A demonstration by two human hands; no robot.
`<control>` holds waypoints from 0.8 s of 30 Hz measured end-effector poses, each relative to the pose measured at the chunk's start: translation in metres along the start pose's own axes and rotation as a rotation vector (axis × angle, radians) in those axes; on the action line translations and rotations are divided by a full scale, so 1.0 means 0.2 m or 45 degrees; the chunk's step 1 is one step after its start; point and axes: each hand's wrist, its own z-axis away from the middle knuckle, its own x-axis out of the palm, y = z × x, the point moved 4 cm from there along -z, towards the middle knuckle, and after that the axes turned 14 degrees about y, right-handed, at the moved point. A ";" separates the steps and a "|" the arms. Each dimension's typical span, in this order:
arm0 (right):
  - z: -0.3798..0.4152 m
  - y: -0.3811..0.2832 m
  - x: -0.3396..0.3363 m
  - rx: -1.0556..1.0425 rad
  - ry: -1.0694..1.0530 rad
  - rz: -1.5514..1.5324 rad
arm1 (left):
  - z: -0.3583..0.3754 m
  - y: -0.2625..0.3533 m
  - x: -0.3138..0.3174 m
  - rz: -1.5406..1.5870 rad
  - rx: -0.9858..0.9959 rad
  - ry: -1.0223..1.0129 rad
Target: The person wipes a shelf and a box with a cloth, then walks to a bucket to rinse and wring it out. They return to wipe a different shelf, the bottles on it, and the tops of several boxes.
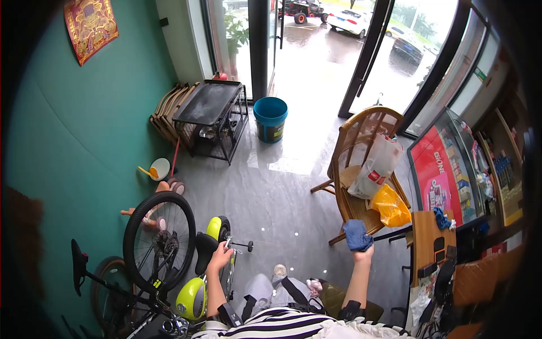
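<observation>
My right hand (363, 255) is raised and closed on a crumpled blue cloth (357, 234), held up just in front of the wicker chair (361, 135). My left hand (220, 257) grips the frame near the black saddle (204, 251) of a small yellow-green children's bike (195, 294) low at the centre left. The bike's yellow front wheel (216, 227) points toward the room. My legs and striped shirt show at the bottom edge.
A larger black bicycle (152, 243) leans against the green wall on the left. A black wire cage (212, 118), a blue bucket (270, 118), white and yellow bags (381, 181) on the chair, a red display fridge (446, 175) and a cluttered wooden table (432, 243) surround the grey floor.
</observation>
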 end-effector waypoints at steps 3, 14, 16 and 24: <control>-0.14 0.03 0.07 0.128 0.073 -0.080 | -0.15 0.13 0.07 0.018 -0.066 -0.071; -1.04 0.24 0.56 0.229 0.156 0.057 | -1.06 0.34 0.59 -0.223 -0.360 -0.554; -1.25 0.29 0.78 0.269 0.091 0.036 | -1.26 0.44 0.64 -0.045 -0.452 -0.648; -1.84 0.43 1.57 0.114 0.090 0.225 | -2.37 1.12 0.42 0.261 -0.097 0.061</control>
